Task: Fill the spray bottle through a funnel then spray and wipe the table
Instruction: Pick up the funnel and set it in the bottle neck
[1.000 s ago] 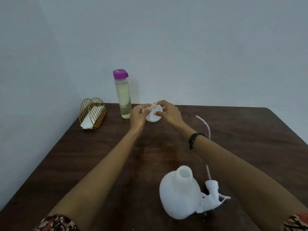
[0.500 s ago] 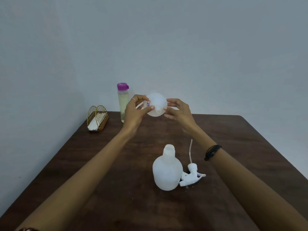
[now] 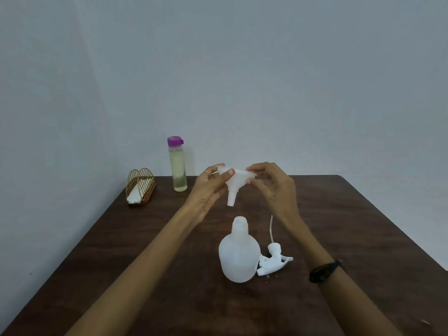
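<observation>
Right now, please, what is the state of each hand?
Left hand: closed on the funnel, fingers at its rim.
Right hand: closed on the funnel's other side.

Funnel (image 3: 234,184), spray bottle (image 3: 238,257): matt translucent white plastic. Table (image 3: 145,263): dark wood, dull sheen. Napkin holder (image 3: 140,186): gold wire. Water bottle (image 3: 178,166): clear, glossy.

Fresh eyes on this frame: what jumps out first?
The white funnel held up at centre, spout down, pinched at its rim by the left hand and right hand. Just below it, nearer the camera, the open white spray bottle stands on the dark table, its trigger head lying beside it on the right. At the far left edge, a purple-capped bottle of pale liquid.
</observation>
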Motion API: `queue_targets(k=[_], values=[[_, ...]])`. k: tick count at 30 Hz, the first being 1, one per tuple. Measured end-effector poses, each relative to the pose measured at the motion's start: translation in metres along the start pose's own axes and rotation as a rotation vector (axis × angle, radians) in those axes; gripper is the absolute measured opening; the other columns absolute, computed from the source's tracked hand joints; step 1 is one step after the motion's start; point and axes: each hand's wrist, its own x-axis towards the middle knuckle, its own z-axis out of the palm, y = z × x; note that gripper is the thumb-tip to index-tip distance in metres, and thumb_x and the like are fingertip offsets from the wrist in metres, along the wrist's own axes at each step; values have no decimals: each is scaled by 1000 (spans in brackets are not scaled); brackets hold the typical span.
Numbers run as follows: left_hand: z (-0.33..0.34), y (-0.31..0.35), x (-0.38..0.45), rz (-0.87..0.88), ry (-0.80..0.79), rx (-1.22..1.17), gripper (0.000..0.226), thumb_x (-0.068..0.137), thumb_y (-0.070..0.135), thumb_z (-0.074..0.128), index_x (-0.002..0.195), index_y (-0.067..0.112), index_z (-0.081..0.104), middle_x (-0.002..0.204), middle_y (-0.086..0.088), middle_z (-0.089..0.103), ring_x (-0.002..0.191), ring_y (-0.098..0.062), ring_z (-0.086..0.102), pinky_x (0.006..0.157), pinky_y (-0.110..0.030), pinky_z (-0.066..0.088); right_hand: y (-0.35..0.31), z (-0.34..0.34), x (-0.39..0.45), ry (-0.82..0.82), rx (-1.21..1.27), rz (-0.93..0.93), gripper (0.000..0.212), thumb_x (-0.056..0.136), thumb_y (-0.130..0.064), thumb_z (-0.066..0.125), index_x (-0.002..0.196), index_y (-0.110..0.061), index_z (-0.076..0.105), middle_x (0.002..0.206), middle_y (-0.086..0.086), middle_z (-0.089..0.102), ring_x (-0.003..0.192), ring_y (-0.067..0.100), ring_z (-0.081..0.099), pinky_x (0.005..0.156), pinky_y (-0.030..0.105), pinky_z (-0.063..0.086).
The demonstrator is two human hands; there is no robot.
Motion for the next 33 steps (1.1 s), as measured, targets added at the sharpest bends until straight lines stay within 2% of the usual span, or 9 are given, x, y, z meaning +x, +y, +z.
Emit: queue_targets(k=[4, 8, 11, 13, 15, 18, 21, 28, 33], values=[[7, 0, -3, 13, -71, -81, 48, 79, 15, 67, 124, 11, 50, 119, -14, 56, 100, -21, 63, 90, -34, 52, -10, -2, -10, 34, -269, -224, 14, 85, -16, 66, 99, -14, 68, 97, -1, 68, 81, 11, 64, 70, 25, 55], [4, -2, -11, 28, -171, -224, 59, 67, 21, 80, 120, 15, 54, 114, -10, 63, 97, -18, 67, 85, -30, 56, -20, -7, -14, 18, -238, -280, 23, 83, -23, 67, 105, -17, 69, 102, -1, 64, 89, 7, 61, 75, 20, 52], [1, -4, -16, 17, -207, -331, 92, 40, 34, 93, 120, 13, 54, 111, -9, 66, 98, -18, 67, 81, -27, 57, -26, -8, -12, -50, 40, -3, 53, 74, -27, 77, 123, -21, 58, 122, -4, 55, 116, 10, 54, 94, 24, 48], [1, -7, -19, 11, -214, -374, 104, 34, 35, 94, 124, 11, 49, 117, -12, 62, 100, -20, 67, 80, -27, 57, -29, -8, -10, -136, 210, 258, 69, 72, -24, 78, 134, -24, 47, 135, -5, 48, 126, 11, 48, 101, 25, 43], [1, -9, -21, 3, -223, -403, 107, 33, 34, 95, 125, 10, 46, 120, -14, 58, 99, -20, 68, 77, -28, 58, -30, -8, -10, -188, 310, 383, 72, 75, -19, 75, 138, -21, 40, 140, 0, 46, 126, 14, 49, 100, 24, 43], [-1, -12, -23, 3, -234, -365, 103, 36, 38, 93, 122, 8, 45, 122, -15, 56, 101, -21, 67, 76, -27, 57, -29, -6, -12, -217, 446, 438, 70, 76, -16, 73, 138, -16, 41, 136, 5, 53, 120, 13, 54, 94, 18, 48], [-4, -13, -26, 41, -228, -179, 98, 40, 46, 90, 120, 6, 50, 119, -13, 60, 104, -21, 64, 79, -29, 57, -27, -7, -16, -232, 535, 443, 72, 68, -18, 78, 133, -13, 48, 130, 7, 58, 118, 14, 57, 100, 26, 47], [-16, -21, -35, 150, -108, 112, 85, 41, 59, 84, 111, 18, 60, 103, 7, 70, 103, -12, 64, 93, -34, 52, -13, -3, -32, -256, 586, 405, 60, 60, -21, 78, 116, -25, 57, 124, 3, 62, 118, 15, 58, 99, 28, 47], [-17, -30, -42, 183, -81, 186, 52, 59, 43, 71, 107, 24, 62, 113, 0, 66, 115, -19, 58, 102, -37, 45, -6, -1, -42, -239, 582, 414, 58, 60, -26, 77, 115, -26, 59, 115, -6, 67, 114, 11, 60, 93, 23, 50]])
